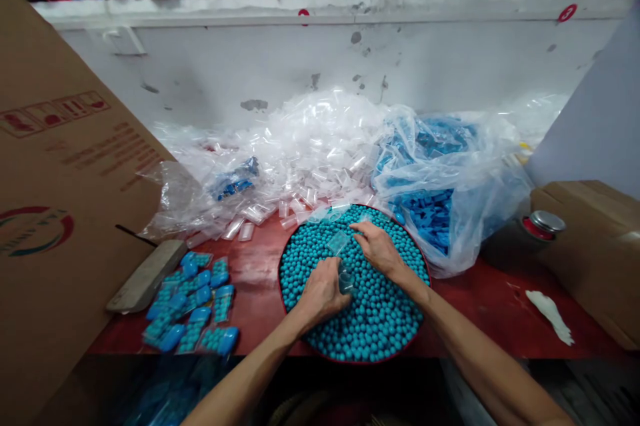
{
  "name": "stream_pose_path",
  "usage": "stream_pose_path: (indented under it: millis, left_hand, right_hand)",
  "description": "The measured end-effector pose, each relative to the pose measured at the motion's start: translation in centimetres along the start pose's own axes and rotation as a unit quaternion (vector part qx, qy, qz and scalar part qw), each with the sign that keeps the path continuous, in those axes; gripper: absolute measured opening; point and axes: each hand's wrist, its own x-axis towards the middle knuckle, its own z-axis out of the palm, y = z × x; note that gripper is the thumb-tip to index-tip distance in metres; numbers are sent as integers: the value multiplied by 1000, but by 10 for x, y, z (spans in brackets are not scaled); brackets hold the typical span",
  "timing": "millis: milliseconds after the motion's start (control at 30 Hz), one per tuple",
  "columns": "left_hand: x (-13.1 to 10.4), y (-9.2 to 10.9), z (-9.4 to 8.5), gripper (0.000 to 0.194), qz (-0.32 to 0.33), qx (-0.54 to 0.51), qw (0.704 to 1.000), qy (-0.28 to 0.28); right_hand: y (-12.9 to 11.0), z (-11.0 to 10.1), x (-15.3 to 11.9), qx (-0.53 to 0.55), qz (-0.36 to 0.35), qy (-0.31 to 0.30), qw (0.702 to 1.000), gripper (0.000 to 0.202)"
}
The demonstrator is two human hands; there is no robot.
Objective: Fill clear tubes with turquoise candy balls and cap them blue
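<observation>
A round red-rimmed tray (281, 279) full of small turquoise balls (370, 326) sits in front of me. Over its middle, my left hand (324, 287) is closed around a small clear plastic container (345, 281). My right hand (379, 247) is just above the balls, farther back and to the right, its fingers curled in a pinch; whatever they grip, if anything, is too small to make out. Between the hands, close to the right fingertips, is another clear container (338, 243); whether the right hand touches it is unclear.
Clear empty containers (320, 139) are heaped behind the tray. A plastic bag of blue caps (430, 213) stands at its right. Filled, blue-capped containers (193, 303) lie on the red table (255, 266) at left. Cardboard boxes (65, 179) flank both sides; a flask (520, 236) stands right.
</observation>
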Motion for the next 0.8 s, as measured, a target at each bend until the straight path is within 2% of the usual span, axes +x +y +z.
stream_pose_path:
  millis: [100,167,233,300,400,500,533,600,633,700,733,800]
  left_hand:
    - [-1,1,2,37,-1,-16,999,27]
    - [-1,2,2,36,0,-11,999,50]
    - [-1,3,2,39,7,-11,998,61]
    - [-1,3,3,43,12,-21,998,57]
    - [-1,1,2,43,5,-56,997,47]
    - [-1,2,-3,49,-17,-135,989,48]
    - [0,2,-6,51,-22,-166,984,51]
    - [2,5,-12,53,-26,-222,973,59]
    - [5,8,-16,54,-28,-246,967,64]
    - [10,13,-21,59,-34,-298,951,70]
    - [12,15,-23,63,-37,-327,942,65]
    - [17,20,-26,69,-37,-379,923,51]
  right_hand:
    - [-8,4,19,-70,11,-52,996,39]
    - [-10,10,28,-87,-30,-125,988,44]
    - [-8,16,33,-81,-81,-194,974,40]
    - [-2,20,33,-70,-99,-225,967,33]
    - [7,19,31,-49,-87,-215,971,23]
    - [12,12,28,-25,-78,-186,979,17]
    - [12,11,26,12,-61,-172,983,17]
    - [12,11,19,159,7,-138,978,20]
    - [11,13,15,253,53,-118,959,21]
    - [7,19,6,417,129,-81,896,22]
    - [5,22,2,465,145,-67,871,23]
    - [0,30,-4,519,156,-37,840,26]
